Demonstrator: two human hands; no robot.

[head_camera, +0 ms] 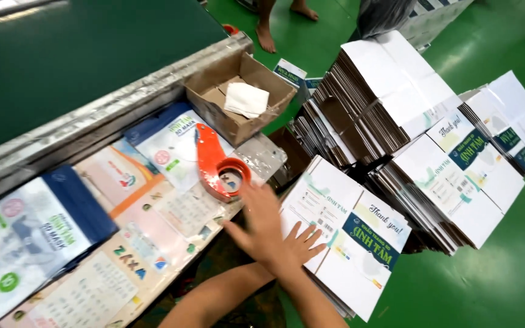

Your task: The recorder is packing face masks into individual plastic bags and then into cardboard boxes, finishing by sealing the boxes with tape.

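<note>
2 hands point(271, 234) in view, crossed over each other, plus 2 bare feet point(266, 36) of another person at top. 1 red tape dispenser point(217, 164), 1 open cardboard box point(238, 91) w/ 1 white folded cloth point(246, 99) inside. Approx. 4 stacks of flat white cartons point(390, 91); single cartons too many to count; several printed pouches point(171, 143) on the bench, no. unclear.

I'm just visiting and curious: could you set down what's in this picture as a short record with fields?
Left hand: open, fingers spread, beside the tape dispenser
Right hand: flat on the flat box stack
Tape dispenser: orange-red, lying on printed packets
Flat box stack: white folded cartons, near the hands
Cardboard box: open, white folded cloth inside
Other stacks: more flat cartons on the green floor
Bare feet: another person, at the top
</note>
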